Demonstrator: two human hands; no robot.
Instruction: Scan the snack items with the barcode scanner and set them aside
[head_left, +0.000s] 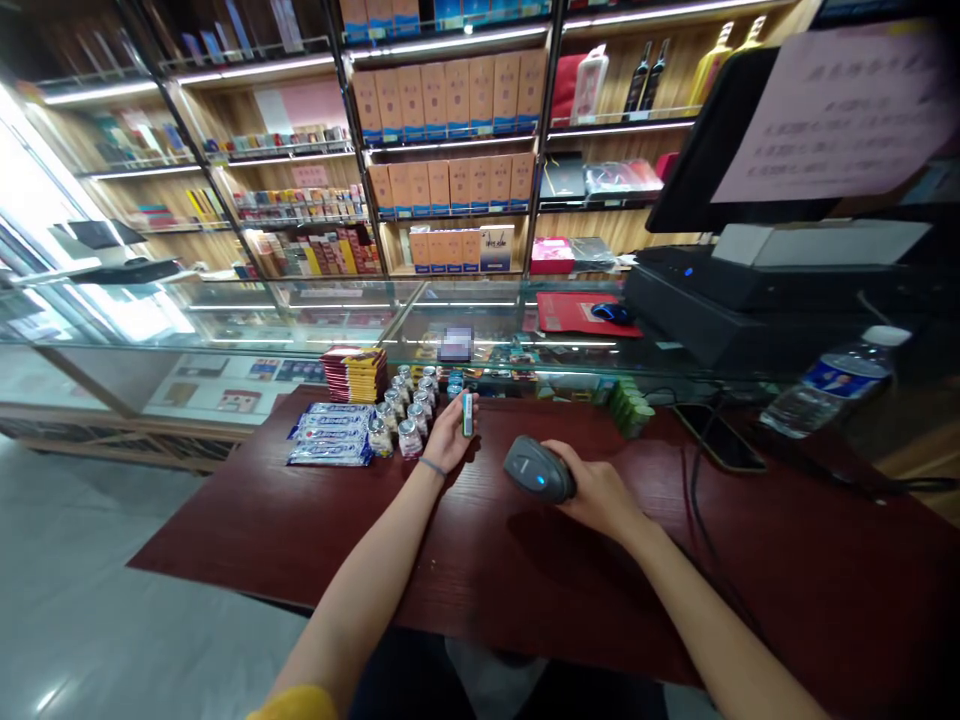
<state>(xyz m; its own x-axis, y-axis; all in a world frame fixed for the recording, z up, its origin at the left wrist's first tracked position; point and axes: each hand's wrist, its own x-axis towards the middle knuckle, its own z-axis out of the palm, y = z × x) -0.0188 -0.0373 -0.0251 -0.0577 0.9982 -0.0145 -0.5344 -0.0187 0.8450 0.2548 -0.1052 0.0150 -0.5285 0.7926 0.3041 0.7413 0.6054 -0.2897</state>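
Observation:
My left hand (pixel 450 437) holds a small green-and-white pack (pixel 468 415), its barcode side turned up, just above the dark red table. My right hand (pixel 596 492) is wrapped round a grey barcode scanner (pixel 538 470), which shows a lit blue light and is held over the table to the right of the pack. Left of my left hand stand rows of small lidded jars (pixel 410 438). Several blue-and-white wrapped packs (pixel 334 435) lie beside the jars, and a stack of red-and-yellow packets (pixel 354 376) rises behind them.
Along the table's (pixel 480 560) far side runs a glass counter (pixel 465 300). To the right are green cylindrical packs (pixel 631 408), a phone (pixel 720 438), cables, a tilted water bottle (pixel 829 385) and a monitor (pixel 712 140). Stocked shelves (pixel 450 145) line the back wall.

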